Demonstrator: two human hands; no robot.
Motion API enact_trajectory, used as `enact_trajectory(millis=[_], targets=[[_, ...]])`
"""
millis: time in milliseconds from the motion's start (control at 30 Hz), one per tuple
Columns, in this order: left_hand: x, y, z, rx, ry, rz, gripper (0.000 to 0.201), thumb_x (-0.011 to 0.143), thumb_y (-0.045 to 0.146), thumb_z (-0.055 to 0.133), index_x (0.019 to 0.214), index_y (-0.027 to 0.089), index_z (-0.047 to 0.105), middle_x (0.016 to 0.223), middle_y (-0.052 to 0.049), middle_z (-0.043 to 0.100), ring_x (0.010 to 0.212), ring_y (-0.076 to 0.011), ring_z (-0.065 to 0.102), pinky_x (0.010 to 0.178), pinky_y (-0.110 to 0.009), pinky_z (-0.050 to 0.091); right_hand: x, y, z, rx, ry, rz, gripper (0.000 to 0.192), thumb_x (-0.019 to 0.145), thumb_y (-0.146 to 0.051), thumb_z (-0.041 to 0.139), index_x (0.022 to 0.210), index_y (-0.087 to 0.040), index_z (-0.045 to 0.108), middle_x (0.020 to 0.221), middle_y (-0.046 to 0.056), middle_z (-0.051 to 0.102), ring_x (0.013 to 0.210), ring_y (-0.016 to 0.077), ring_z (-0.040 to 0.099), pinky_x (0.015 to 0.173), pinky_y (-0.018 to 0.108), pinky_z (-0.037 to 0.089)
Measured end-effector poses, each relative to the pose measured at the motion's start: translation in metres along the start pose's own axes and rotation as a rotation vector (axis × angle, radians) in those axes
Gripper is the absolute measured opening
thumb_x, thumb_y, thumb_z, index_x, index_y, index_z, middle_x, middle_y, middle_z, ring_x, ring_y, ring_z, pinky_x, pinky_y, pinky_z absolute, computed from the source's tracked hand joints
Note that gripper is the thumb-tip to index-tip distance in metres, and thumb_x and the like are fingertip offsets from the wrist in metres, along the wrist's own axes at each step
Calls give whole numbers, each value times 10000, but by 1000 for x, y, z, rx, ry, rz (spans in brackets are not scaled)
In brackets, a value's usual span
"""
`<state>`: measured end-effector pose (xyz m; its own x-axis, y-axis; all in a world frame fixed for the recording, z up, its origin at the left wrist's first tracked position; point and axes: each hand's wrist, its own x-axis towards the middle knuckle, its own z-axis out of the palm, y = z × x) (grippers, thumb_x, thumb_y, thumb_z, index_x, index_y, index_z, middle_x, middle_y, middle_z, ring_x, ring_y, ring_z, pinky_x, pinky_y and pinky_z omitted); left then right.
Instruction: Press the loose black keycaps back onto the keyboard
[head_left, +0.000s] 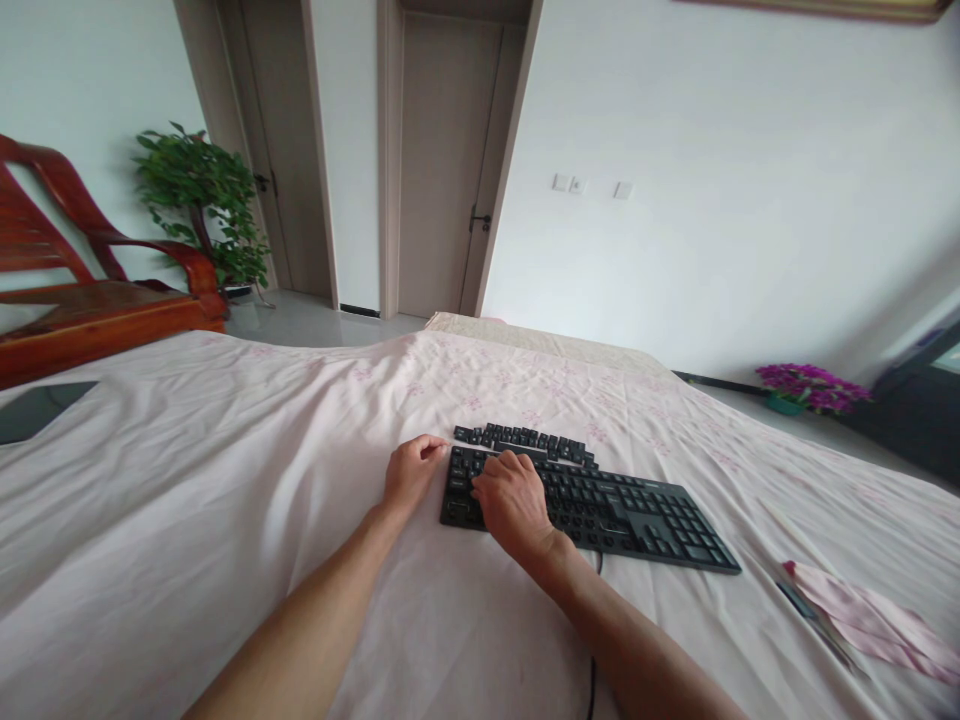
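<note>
A black keyboard (637, 510) lies slantwise on the pink bedsheet (225, 520), and its cable (594, 680) runs toward me. A row of loose black keycaps (525, 440) sits just behind its far edge. My left hand (409, 472) rests on the sheet with fingers curled, thumb and forefinger touching the keyboard's far-left corner. My right hand (511, 500) lies palm down over the left block of keys with its fingers bent onto them. Whatever is under its fingertips is hidden.
A folded pink cloth with a dark thin object (862, 615) lies on the sheet at the right. A dark flat device (37, 408) sits at the left edge. Beyond the bed are a red wooden armchair (97, 290), a potted plant (202, 200), doors and purple flowers (810, 387).
</note>
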<state>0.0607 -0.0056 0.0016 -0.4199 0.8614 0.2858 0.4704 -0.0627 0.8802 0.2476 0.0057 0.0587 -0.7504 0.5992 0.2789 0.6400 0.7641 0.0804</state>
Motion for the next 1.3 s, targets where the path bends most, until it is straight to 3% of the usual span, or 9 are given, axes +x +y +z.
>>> enact_trajectory(millis=[267,700,1000,1167,1300], targets=[[0,-1,0,20,-2,-3,242,783,348,553,889,224,731,916,-24,751,855,-191,678,800,-271,502,1,-2,3,-50,-13,-36,185,848,-190,543,728,-208,682,837,75,632,871,219,477,767,368,302],[0,-1,1,51,-4,-6,217,795,325,545,871,233,726,908,-12,749,845,-191,679,791,-276,503,-4,-27,-4,-282,-70,-150,195,791,-85,549,851,-138,726,871,132,630,870,257,472,787,398,359],[0,-2,2,65,-23,-5,225,796,336,546,883,230,725,915,-11,749,847,-181,676,798,-257,499,-7,-29,-1,-266,-107,-165,180,777,-111,564,853,-147,722,904,137,620,916,266,471,848,408,351],[0,-1,2,68,-26,-4,226,793,338,548,885,229,723,913,-5,748,848,-180,676,787,-253,496,-8,-14,-11,-110,-112,-127,172,794,-125,543,828,-152,709,870,104,630,899,233,498,808,359,345],[-2,0,1,58,-27,-11,237,797,358,548,902,236,722,896,-2,746,833,-185,675,758,-258,493,1,24,-14,103,-48,39,287,908,-207,448,876,-272,726,885,28,659,877,174,539,797,292,345]])
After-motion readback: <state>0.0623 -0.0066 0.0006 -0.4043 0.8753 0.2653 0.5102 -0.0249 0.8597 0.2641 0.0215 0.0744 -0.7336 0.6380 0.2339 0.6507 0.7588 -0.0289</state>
